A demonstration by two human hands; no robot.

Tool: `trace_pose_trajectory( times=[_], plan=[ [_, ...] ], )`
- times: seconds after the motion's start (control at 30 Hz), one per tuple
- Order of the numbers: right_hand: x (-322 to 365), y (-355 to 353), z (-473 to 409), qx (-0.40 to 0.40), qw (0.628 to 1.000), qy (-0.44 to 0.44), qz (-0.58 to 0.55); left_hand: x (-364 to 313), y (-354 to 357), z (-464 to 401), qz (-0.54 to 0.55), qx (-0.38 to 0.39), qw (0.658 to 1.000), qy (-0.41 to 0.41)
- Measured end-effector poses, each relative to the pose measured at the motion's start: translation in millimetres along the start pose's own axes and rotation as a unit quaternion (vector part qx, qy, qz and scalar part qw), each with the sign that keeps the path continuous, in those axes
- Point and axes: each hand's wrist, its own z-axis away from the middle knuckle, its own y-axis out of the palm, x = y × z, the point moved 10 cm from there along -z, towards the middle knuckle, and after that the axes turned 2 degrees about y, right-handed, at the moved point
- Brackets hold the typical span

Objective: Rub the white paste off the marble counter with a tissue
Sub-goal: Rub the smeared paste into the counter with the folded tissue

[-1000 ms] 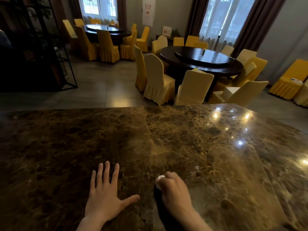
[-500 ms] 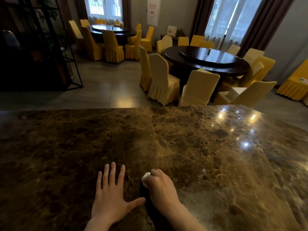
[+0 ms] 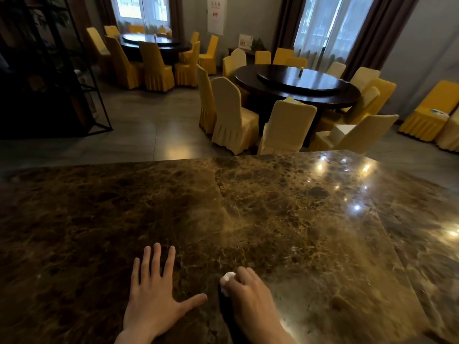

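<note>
A brown marble counter (image 3: 273,207) fills the lower half of the view. My right hand (image 3: 250,296) rests on it near the front edge, closed around a wadded white tissue (image 3: 227,279) that sticks out past the knuckles. My left hand (image 3: 155,294) lies flat on the marble just to the left, fingers spread, thumb pointing toward the right hand. A small whitish speck of paste (image 3: 294,249) shows on the marble beyond and to the right of the tissue, and a faint hazy smear (image 3: 238,227) lies farther out.
Beyond the counter's far edge stand round dark dining tables (image 3: 298,83) ringed by yellow-covered chairs (image 3: 233,115). A black metal shelf frame (image 3: 82,78) is at the left. Ceiling lights glare on the counter's right part (image 3: 357,207).
My right hand with the tissue slid left toward the left hand, then back right a little. The left hand stayed flat in place. The camera view shifted slightly.
</note>
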Motion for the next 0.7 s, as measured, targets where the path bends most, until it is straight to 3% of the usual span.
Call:
trace_pose_trajectory(
  times=[0.07, 0.13, 0.23, 0.3, 0.43, 0.5, 0.6, 0.7],
  plan=[
    [-43.0, -24.6, -2.5, -0.043, 0.998, 0.054, 0.001, -0.2, 1.2, 0.2, 0.004, 0.006, 1.000, 0.000],
    [-104.9, -56.5, -6.9, -0.094, 0.981, 0.164, 0.029, 0.1, 1.8, -0.2, 0.005, 0.006, 1.000, -0.002],
    [-144.0, -75.5, -14.9, -0.110, 0.961, 0.248, 0.052, 0.4, 2.1, -0.7, 0.000, 0.010, 1.000, -0.006],
    [-121.0, -67.5, -19.2, -0.116, 0.964, 0.237, 0.034, -1.3, 2.0, 0.0, -0.005, 0.017, 1.000, -0.007],
    [-49.2, -24.9, -7.7, -0.037, 0.993, 0.098, -0.047, -1.2, 0.2, 0.0, -0.011, 0.026, 1.000, -0.010],
    [-70.6, -42.6, -6.1, -0.045, 0.992, 0.092, -0.071, -2.0, -0.4, 0.0, -0.013, 0.028, 0.999, -0.010],
    [-170.6, -104.4, -4.8, -0.165, 0.953, 0.245, -0.063, -3.1, -0.4, 1.8, -0.016, 0.034, 0.999, -0.009],
    [-232.7, -131.4, 2.5, -0.152, 0.925, 0.349, 0.016, -3.3, -1.2, 1.7, -0.013, 0.035, 0.999, -0.007]
  ],
)
